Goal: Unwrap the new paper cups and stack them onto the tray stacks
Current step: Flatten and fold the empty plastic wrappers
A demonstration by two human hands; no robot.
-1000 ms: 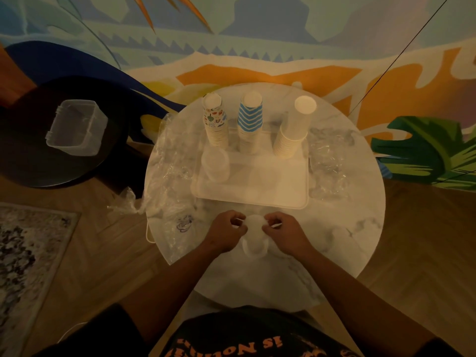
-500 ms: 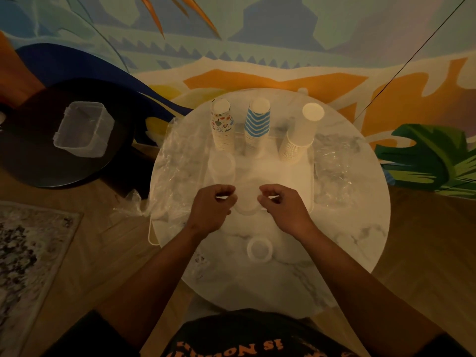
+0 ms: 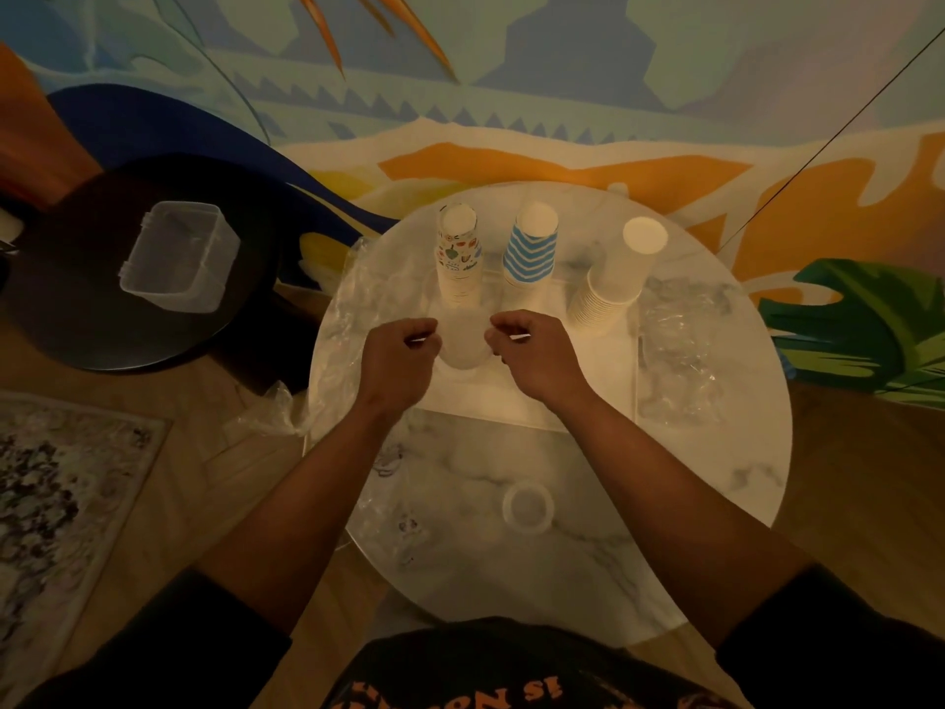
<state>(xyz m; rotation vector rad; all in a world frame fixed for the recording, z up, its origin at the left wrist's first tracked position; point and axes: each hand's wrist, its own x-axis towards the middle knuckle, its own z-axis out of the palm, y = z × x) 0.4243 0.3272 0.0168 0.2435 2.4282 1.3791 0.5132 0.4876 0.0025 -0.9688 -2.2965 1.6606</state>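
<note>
Hands over the tray, translucent cups between them

Position: my left hand (image 3: pixel 396 358) and right hand (image 3: pixel 537 358) sit side by side above the white tray (image 3: pixel 588 401), fingers curled inward. Between them stands a pale, translucent stack of cups (image 3: pixel 463 345); my fingertips appear to pinch its rim on both sides, though low light blurs the contact. Just beyond my left hand rises the patterned cup stack (image 3: pixel 457 258); beyond my right, the blue-striped stack (image 3: pixel 532 250); further right of that hand, the plain white stack (image 3: pixel 613 284). Crumpled plastic wrap (image 3: pixel 680 350) lies right of my right hand. Near my forearms, a clear ring-shaped item (image 3: pixel 526 506) rests on the marble table (image 3: pixel 716 504).
</note>
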